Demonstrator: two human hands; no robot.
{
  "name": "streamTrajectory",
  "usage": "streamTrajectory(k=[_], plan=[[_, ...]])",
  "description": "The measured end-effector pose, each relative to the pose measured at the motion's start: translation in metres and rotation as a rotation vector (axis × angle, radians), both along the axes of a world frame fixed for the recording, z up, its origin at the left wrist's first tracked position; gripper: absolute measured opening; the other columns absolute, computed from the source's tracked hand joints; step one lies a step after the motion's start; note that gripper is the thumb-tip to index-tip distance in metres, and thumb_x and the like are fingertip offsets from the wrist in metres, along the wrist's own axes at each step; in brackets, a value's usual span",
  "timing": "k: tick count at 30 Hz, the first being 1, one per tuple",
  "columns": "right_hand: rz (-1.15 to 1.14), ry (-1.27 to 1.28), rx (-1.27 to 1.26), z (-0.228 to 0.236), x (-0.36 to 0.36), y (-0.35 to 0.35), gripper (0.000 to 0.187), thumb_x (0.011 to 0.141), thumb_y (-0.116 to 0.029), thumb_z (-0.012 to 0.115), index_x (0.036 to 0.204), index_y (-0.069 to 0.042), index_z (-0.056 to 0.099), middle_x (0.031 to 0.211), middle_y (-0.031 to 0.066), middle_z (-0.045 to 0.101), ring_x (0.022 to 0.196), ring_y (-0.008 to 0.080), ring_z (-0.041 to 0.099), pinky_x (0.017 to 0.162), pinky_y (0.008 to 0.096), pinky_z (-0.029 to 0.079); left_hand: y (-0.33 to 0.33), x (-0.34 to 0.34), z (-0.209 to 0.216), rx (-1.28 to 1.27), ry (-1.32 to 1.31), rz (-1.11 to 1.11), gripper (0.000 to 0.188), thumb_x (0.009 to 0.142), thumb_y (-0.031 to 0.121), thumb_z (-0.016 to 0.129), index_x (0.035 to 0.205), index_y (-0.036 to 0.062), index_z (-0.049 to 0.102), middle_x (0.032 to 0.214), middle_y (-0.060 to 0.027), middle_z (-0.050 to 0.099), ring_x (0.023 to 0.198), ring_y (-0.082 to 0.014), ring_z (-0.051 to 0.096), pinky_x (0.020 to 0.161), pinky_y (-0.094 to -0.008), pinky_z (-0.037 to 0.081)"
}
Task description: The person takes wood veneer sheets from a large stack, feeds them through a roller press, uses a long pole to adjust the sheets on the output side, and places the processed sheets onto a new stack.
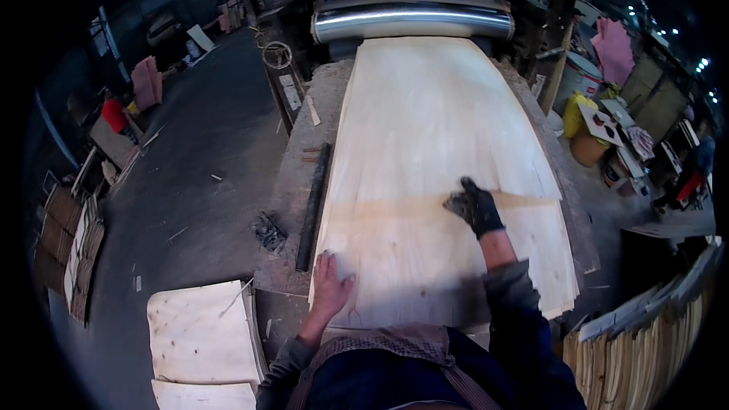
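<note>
A long stack of pale wood veneer sheets point(433, 114) lies on a worn bench in front of me. My left hand point(329, 288), bare, rests flat on the stack's near left edge with its fingers stretched out. My right hand point(476, 208), in a black glove, is over the right middle of the sheets with its fingers apart. I see nothing held in it. Beside it, the edge of a veneer sheet point(524, 199) runs to the right side, slightly raised. The far end of the stack reaches a shiny metal roller point(414, 24).
A dark bar point(312, 209) and a black crumpled lump point(268, 231) lie left of the stack. Veneer pieces point(201, 334) are piled at the lower left, and upright sheets point(645, 334) stand at the lower right. People point(114, 115) point(695, 175) are at both sides.
</note>
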State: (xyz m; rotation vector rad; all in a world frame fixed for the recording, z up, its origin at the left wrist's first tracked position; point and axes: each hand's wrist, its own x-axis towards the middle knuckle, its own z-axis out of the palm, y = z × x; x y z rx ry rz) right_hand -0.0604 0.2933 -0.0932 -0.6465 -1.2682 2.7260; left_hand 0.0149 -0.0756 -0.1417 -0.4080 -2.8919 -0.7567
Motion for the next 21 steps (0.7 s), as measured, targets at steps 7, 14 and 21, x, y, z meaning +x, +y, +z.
streamTrajectory(k=[7, 14, 21], plan=[[0.156, 0.340, -0.257, -0.047, -0.076, 0.008, 0.028, 0.090, -0.019, 0.044, 0.113, -0.002, 0.045, 0.120, 0.0214, 0.048, 0.110, 0.0391, 0.047, 0.092, 0.0541, 0.039, 0.002, -0.005, -0.003, -0.021, 0.018, 0.022, 0.063, 0.076, 0.019, 0.062, 0.126, -0.0089, 0.034, 0.135, -0.0249, 0.028, 0.125, -0.0367, 0.027, 0.104, -0.0407, 0.024], [0.375, 0.223, 0.002, -0.027, 0.105, -0.073, 0.039, 0.089, -0.007, 0.042, 0.125, 0.004, 0.034, 0.117, 0.0228, 0.049, 0.108, 0.0354, 0.050, 0.094, 0.0432, 0.043, -0.018, -0.018, 0.004, 0.283, -0.258, 0.252, 0.061, 0.073, 0.009, 0.061, 0.125, -0.0084, 0.035, 0.122, -0.0276, 0.044, 0.113, -0.0378, 0.044, 0.096, -0.0370, 0.036], [0.272, -0.121, -0.217, -0.013, 0.228, -0.114, 0.032, 0.089, -0.015, 0.046, 0.116, 0.004, 0.045, 0.106, 0.0201, 0.055, 0.096, 0.0312, 0.057, 0.083, 0.0392, 0.048, -0.038, -0.033, -0.003, 0.584, -0.205, -0.008, 0.050, 0.073, -0.001, 0.055, 0.122, -0.0054, 0.043, 0.113, -0.0242, 0.054, 0.104, -0.0306, 0.054, 0.089, -0.0317, 0.041]])
